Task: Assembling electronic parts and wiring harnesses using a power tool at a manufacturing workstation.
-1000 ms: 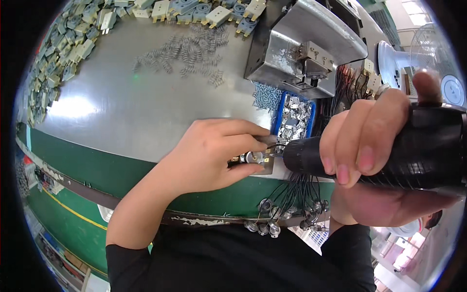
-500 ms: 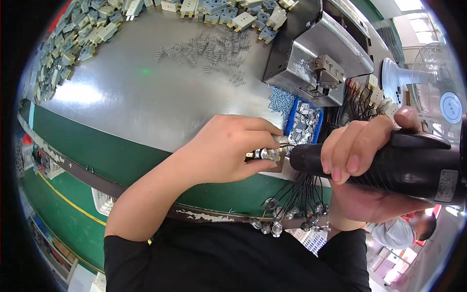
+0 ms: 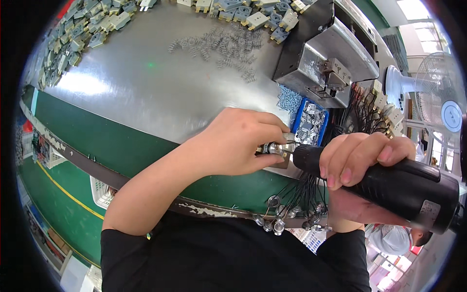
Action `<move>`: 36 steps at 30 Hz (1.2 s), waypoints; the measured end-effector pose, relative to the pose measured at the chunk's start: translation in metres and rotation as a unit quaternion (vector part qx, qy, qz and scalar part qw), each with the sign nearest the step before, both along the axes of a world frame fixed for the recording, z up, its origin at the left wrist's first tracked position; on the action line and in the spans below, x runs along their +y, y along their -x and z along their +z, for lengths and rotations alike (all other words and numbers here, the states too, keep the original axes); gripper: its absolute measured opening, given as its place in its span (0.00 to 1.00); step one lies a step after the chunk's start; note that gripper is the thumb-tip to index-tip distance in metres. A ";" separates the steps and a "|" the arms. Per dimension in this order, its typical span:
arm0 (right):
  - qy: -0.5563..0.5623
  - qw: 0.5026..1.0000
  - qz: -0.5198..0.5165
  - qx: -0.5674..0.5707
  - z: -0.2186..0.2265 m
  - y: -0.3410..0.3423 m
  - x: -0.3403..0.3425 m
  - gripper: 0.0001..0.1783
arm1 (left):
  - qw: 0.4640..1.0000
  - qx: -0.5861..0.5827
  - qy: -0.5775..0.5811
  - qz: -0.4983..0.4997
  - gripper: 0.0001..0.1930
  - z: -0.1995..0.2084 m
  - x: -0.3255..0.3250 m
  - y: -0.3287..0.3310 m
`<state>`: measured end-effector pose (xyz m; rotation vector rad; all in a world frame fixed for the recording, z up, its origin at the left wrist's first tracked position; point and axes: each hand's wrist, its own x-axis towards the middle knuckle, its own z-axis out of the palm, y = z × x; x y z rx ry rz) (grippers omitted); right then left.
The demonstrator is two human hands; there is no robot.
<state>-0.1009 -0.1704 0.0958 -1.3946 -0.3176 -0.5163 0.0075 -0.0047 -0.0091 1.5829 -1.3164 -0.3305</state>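
Note:
My left hand [image 3: 249, 138] pinches a small metal cylindrical part [image 3: 275, 148] between thumb and fingers, low over the near edge of the steel worktop. Most of that part is hidden by the fingers. My right hand [image 3: 362, 158] wraps round a thick black electric screwdriver [image 3: 401, 192], which lies almost level and points left. Its thin bit [image 3: 290, 142] reaches the part at my left fingertips; whether it touches a screw cannot be seen. Just beyond the bit sits a blue tray [image 3: 321, 138] of small metal pieces, with a heap of blue screws [image 3: 289, 100] behind it.
Loose springs [image 3: 219, 46] lie on the steel worktop [image 3: 146, 92]. Grey and cream plug housings [image 3: 258, 20] pile up along its far and left sides. A metal fixture [image 3: 335, 63] stands far right. Black-wired round metal parts [image 3: 278, 226] hang at the front edge, and a fan [image 3: 435, 92] stands right.
The screwdriver's rear end has dropped, so the tool tilts down to the right. My right thumb has come down from its raised place. The whole view has shifted slightly.

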 end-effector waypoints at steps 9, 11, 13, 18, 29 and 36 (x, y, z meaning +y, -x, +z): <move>0.021 0.999 0.038 -0.007 -0.004 0.001 -0.006 0.48 | 1.000 0.006 -0.005 0.004 0.14 0.001 0.000 0.002; 0.028 0.999 0.044 -0.011 -0.004 0.000 -0.008 0.48 | 1.000 0.008 -0.014 0.004 0.14 0.003 0.000 0.002; 0.031 0.999 0.038 -0.011 0.000 0.003 -0.009 0.50 | 1.000 0.010 -0.012 0.003 0.14 0.005 0.000 0.003; 0.035 0.999 0.019 -0.005 0.004 0.003 -0.014 0.55 | 1.000 0.012 -0.007 0.002 0.15 0.003 0.001 0.005; 0.034 0.999 -0.038 0.013 0.026 -0.003 -0.025 0.68 | 1.000 0.011 -0.006 0.001 0.14 0.005 -0.001 0.005; 0.158 0.973 -0.108 0.130 0.040 -0.022 -0.040 0.75 | 1.000 -0.005 0.029 0.011 0.20 0.016 -0.002 0.009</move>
